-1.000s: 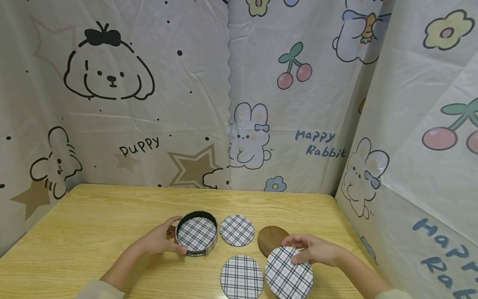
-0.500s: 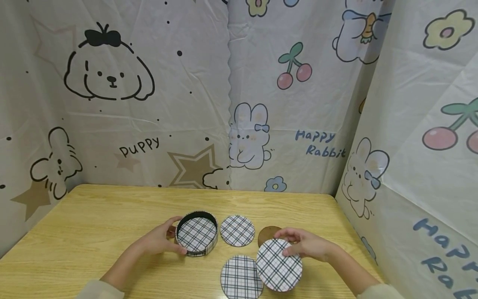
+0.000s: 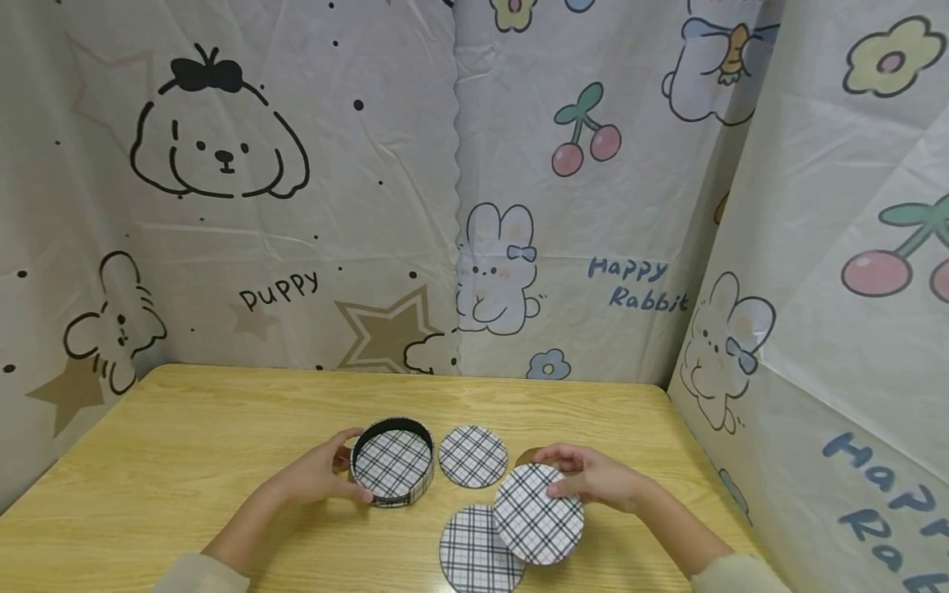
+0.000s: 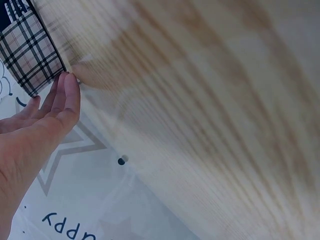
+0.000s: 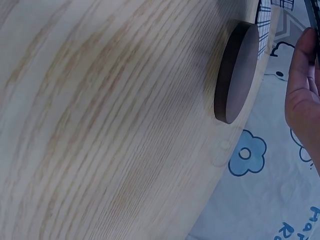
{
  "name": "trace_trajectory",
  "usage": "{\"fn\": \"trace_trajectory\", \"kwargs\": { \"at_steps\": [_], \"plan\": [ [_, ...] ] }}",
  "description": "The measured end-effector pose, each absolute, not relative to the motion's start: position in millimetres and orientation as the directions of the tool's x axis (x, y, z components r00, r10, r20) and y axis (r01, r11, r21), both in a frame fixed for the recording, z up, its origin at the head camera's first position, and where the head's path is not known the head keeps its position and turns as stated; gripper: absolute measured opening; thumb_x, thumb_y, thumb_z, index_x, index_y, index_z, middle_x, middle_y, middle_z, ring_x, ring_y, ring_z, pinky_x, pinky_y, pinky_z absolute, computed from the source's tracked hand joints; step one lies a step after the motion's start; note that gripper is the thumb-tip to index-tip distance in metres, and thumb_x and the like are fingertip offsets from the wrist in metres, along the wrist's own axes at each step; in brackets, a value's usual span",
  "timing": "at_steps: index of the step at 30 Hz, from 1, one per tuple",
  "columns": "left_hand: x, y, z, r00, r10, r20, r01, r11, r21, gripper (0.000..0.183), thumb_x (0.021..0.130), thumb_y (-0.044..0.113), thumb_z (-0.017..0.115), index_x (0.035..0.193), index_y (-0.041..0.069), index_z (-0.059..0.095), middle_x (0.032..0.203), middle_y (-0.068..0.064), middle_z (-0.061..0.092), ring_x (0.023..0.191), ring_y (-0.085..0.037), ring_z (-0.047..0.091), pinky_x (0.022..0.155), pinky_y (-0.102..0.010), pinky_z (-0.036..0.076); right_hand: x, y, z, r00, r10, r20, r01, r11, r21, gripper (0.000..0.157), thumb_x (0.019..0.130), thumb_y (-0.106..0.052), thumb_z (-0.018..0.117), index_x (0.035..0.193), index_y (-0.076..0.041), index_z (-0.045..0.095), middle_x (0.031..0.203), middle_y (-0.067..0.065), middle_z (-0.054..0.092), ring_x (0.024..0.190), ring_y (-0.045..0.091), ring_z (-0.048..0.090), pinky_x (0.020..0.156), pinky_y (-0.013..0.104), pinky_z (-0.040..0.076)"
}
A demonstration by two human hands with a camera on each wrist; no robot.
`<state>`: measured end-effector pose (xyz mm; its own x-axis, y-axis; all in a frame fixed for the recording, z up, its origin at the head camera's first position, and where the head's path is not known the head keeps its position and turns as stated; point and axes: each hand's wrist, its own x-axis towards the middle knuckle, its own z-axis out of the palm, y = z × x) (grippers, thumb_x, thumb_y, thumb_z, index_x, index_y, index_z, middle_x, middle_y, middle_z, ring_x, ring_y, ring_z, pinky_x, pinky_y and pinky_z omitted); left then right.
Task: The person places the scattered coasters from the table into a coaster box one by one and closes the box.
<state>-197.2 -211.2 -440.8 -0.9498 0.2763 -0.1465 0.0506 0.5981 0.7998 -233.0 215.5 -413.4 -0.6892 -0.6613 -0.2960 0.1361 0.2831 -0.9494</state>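
Right hand [image 3: 596, 479] pinches plaid disc [image 3: 539, 520] by far right edge; disc extends toward me, partly hiding second disc [image 3: 470, 552] on desk [image 3: 282, 403]. My left hand [image 3: 329, 476] grips round box [image 3: 424, 483] by its side; brown disc [image 5: 242, 75] just beyond right hand.

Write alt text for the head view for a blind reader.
A person's right hand holds a plaid disc over a wood-grain table, partly hiding a second plaid disc, while the left hand grips an open plaid box. A third plaid disc lies beside the box, a brown disc shows behind the right hand, and cartoon-printed fabric hangs behind.
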Motion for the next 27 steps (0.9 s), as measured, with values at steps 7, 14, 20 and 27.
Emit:
{"fn": "trace_trajectory", "kwargs": {
  "at_steps": [7, 14, 20, 27],
  "plan": [
    [-197.3, -211.7, -440.8, -0.946, 0.287, -0.148, 0.054, 0.592, 0.804, 0.105, 0.067, 0.032, 0.084, 0.146, 0.001, 0.022, 0.126, -0.021, 0.053, 0.119, -0.04, 0.049, 0.099, -0.054, 0.042, -235.4, 206.1, -416.1, -0.694, -0.659, -0.289, 0.136, 0.274, -0.952, 0.057, 0.086, -0.01, 0.064, 0.135, 0.004, 0.037, 0.112, 0.008, 0.06, 0.095, 0.018, 0.062, 0.077, 0.031, 0.056],
    [-198.1, -211.8, -440.9, -0.946, 0.288, -0.147, 0.053, 0.588, 0.807, 0.105, 0.067, 0.033, 0.084, 0.146, 0.002, 0.021, 0.127, -0.02, 0.052, 0.119, -0.039, 0.049, 0.1, -0.054, 0.041, -238.2, 197.0, -415.8, -0.707, -0.657, -0.262, 0.136, 0.237, -0.962, 0.056, 0.087, -0.009, 0.064, 0.134, 0.003, 0.037, 0.109, 0.007, 0.058, 0.092, 0.016, 0.062, 0.076, 0.028, 0.056],
    [-199.5, -212.0, -442.6, -0.947, 0.286, -0.143, 0.056, 0.589, 0.806, 0.105, 0.067, 0.033, 0.084, 0.146, 0.003, 0.022, 0.127, -0.019, 0.052, 0.119, -0.039, 0.049, 0.1, -0.054, 0.042, -238.8, 189.9, -414.6, -0.715, -0.658, -0.236, 0.13, 0.207, -0.97, 0.058, 0.087, -0.008, 0.064, 0.135, 0.005, 0.035, 0.105, 0.005, 0.059, 0.086, 0.014, 0.061, 0.07, 0.024, 0.054],
    [-198.6, -211.7, -442.1, -0.948, 0.284, -0.147, 0.048, 0.581, 0.812, 0.104, 0.067, 0.032, 0.084, 0.146, 0.002, 0.023, 0.126, -0.019, 0.053, 0.119, -0.038, 0.049, 0.1, -0.054, 0.042, -238.4, 180.4, -413.0, -0.737, -0.637, -0.225, 0.099, 0.227, -0.969, 0.056, 0.086, -0.011, 0.065, 0.134, 0.002, 0.038, 0.098, 0.003, 0.058, 0.076, 0.01, 0.058, 0.055, 0.017, 0.046]
  ]
}}
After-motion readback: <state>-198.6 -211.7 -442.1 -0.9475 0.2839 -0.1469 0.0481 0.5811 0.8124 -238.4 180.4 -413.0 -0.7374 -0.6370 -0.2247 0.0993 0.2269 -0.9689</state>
